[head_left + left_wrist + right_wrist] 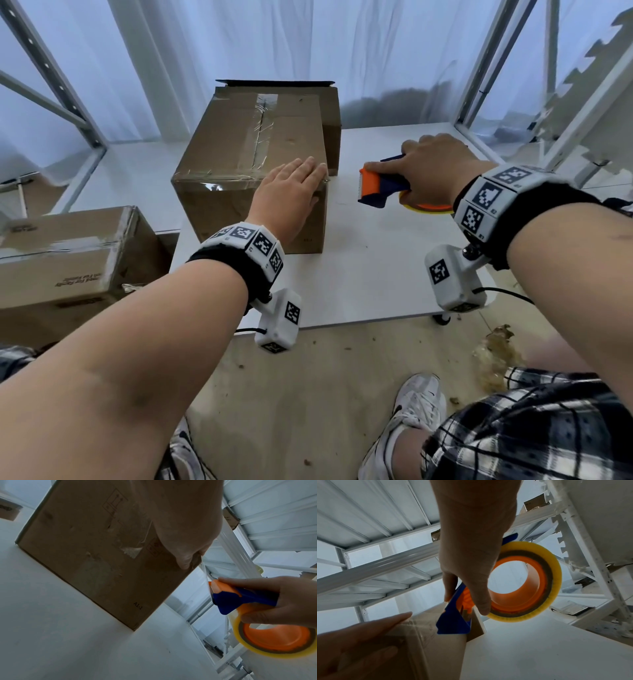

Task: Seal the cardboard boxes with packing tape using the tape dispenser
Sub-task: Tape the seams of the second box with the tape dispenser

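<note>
On the white table (376, 274), the left hand (291, 195) lies on the taped brown cardboard box (239, 154), fingers straight and together — the right hand (435, 171) has its fingers curled around the orange-and-blue tape dispenser (380, 188).

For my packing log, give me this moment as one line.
left hand: flat on cardboard box | right hand: grips tape dispenser beside box | table

The cardboard box (253, 161) fills the table's (376, 260) far-left corner, another box (330, 116) just behind it. Bare tabletop runs along the near and right edges. Shelf uprights (486, 65) wall the far-right corner.
</note>
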`<state>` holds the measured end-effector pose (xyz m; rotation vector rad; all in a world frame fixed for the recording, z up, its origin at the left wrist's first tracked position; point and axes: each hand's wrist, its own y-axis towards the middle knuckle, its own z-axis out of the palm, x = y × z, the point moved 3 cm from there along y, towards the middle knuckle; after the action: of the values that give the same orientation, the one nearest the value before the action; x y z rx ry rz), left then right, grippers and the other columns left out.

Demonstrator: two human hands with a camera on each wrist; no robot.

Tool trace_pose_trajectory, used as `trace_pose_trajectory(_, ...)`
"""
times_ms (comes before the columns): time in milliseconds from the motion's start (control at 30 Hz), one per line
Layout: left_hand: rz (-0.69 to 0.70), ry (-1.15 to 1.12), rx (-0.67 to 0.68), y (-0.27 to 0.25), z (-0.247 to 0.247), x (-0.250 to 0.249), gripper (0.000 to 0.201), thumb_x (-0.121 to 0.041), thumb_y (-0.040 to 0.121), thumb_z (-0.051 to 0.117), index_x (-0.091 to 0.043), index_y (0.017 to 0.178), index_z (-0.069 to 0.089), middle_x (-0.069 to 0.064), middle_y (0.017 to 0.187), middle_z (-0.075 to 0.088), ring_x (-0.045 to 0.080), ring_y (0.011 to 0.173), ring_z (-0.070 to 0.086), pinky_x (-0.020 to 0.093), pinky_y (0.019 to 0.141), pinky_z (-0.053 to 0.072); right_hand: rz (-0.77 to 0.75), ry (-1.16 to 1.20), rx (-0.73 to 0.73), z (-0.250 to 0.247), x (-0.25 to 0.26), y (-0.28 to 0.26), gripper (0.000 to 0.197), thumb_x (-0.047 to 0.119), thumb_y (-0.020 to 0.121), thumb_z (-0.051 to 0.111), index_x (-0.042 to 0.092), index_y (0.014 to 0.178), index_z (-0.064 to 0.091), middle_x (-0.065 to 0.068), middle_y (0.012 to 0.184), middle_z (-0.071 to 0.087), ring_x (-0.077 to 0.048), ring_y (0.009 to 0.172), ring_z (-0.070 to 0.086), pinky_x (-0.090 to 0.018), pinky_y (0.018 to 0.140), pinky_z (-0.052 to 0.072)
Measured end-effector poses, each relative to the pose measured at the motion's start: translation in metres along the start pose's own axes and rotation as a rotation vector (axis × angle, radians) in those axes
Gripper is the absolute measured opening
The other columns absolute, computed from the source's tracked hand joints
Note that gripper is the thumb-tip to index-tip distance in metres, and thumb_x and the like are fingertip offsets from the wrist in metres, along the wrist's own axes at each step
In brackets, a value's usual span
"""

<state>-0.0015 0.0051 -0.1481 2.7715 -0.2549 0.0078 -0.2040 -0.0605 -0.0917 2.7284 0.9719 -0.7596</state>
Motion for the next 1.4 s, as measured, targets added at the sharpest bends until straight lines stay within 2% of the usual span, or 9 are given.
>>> trace_pose_trajectory(267, 0.058, 0.012, 0.022, 0.007, 0.001, -0.005, 0.051, -0.019, 0.102, 0.039, -0.009, 0.149, 0.022, 0.009, 0.158, 0.018, 0.02, 0.146, 0.014, 0.03, 0.118, 0.007, 0.031, 0.106, -0.007, 0.016, 0.003, -0.003, 0.071, 0.043, 0.089, 0.055, 0.051, 0.146, 0.014, -0.008, 0.115, 0.052, -0.032, 0.102, 0.052, -0.035, 0.077, 0.035)
trace_pose_trajectory(467, 0.072, -0.009, 0.017, 0.007, 0.001, -0.002, 0.051, -0.019, 0.102, 0.038, -0.019, 0.151, 0.021, 0.009, 0.157, 0.022, 0.023, 0.144, 0.021, 0.032, 0.117, 0.012, 0.072, 0.324, -0.387, 0.041, -0.012, -0.031, 0.079, 0.029, 0.075, 0.073, 0.04, 0.143, 0.035, -0.021, 0.087, 0.054, -0.039, 0.072, 0.054, -0.038, 0.065, 0.039)
trace_pose_trajectory(633, 0.064, 0.002, 0.022, 0.007, 0.002, -0.001, 0.052, -0.019, 0.102, 0.04, -0.025, 0.15, 0.022, 0.01, 0.156, 0.024, 0.025, 0.143, 0.024, 0.034, 0.117, 0.015, 0.012, 0.267, -0.494, 0.049, -0.01, -0.033, 0.08, 0.029, 0.074, 0.078, 0.035, 0.141, 0.033, -0.023, 0.085, 0.053, -0.038, 0.068, 0.053, -0.042, 0.062, 0.044)
trace_pose_trajectory(767, 0.074, -0.002, -0.003, 0.006, 0.002, -0.002, 0.052, -0.019, 0.102, 0.04, -0.024, 0.151, 0.022, 0.009, 0.156, 0.023, 0.025, 0.144, 0.023, 0.034, 0.117, 0.014, -0.005, 0.266, -0.408, 0.048, -0.004, -0.027, 0.08, 0.027, 0.072, 0.078, 0.037, 0.14, 0.035, -0.023, 0.083, 0.055, -0.038, 0.067, 0.054, -0.042, 0.063, 0.044)
trace_pose_trajectory(833, 0.078, 0.004, -0.008, 0.006, 0.004, -0.002, 0.052, -0.019, 0.102, 0.039, -0.023, 0.151, 0.021, 0.009, 0.156, 0.023, 0.024, 0.144, 0.022, 0.033, 0.117, 0.013, 0.009, 0.224, -0.3, 0.04, -0.001, -0.021, 0.076, 0.03, 0.079, 0.072, 0.041, 0.143, 0.034, -0.022, 0.092, 0.057, -0.039, 0.076, 0.056, -0.042, 0.07, 0.043)
trace_pose_trajectory(933, 0.089, 0.008, -0.012, 0.007, 0.005, -0.001, 0.051, -0.02, 0.103, 0.039, -0.022, 0.151, 0.021, 0.008, 0.156, 0.023, 0.024, 0.144, 0.022, 0.033, 0.117, 0.013, 0.037, 0.111, -0.093, 0.029, 0.002, -0.009, 0.069, 0.037, 0.089, 0.054, 0.049, 0.146, 0.018, -0.014, 0.113, 0.054, -0.036, 0.099, 0.053, -0.038, 0.084, 0.039)
trace_pose_trajectory(1100, 0.095, -0.001, -0.034, 0.007, 0.008, 0.0, 0.051, -0.02, 0.102, 0.041, -0.022, 0.15, 0.023, 0.007, 0.156, 0.024, 0.023, 0.143, 0.024, 0.034, 0.117, 0.016, -0.013, 0.072, 0.067, 0.012, 0.011, 0.011, 0.073, 0.038, 0.089, 0.057, 0.053, 0.145, 0.013, -0.008, 0.117, 0.052, -0.031, 0.106, 0.051, -0.039, 0.085, 0.038)
trace_pose_trajectory(1233, 0.093, -0.006, -0.041, 0.007, 0.009, 0.003, 0.051, -0.02, 0.102, 0.04, -0.022, 0.15, 0.024, 0.007, 0.156, 0.025, 0.023, 0.143, 0.025, 0.033, 0.117, 0.016, 0.002, 0.104, 0.012, 0.014, 0.003, 0.006, 0.072, 0.04, 0.089, 0.056, 0.053, 0.145, 0.013, -0.008, 0.115, 0.052, -0.031, 0.102, 0.051, -0.038, 0.086, 0.038)
trace_pose_trajectory(1400, 0.087, -0.023, -0.05, 0.008, 0.01, 0.001, 0.05, -0.02, 0.102, 0.04, -0.023, 0.15, 0.025, 0.006, 0.156, 0.026, 0.023, 0.143, 0.025, 0.033, 0.118, 0.015, 0.097, 0.313, -0.087, 0.039, -0.007, -0.02, 0.073, 0.039, 0.087, 0.058, 0.052, 0.145, 0.016, -0.01, 0.11, 0.053, -0.034, 0.097, 0.051, -0.04, 0.084, 0.04)
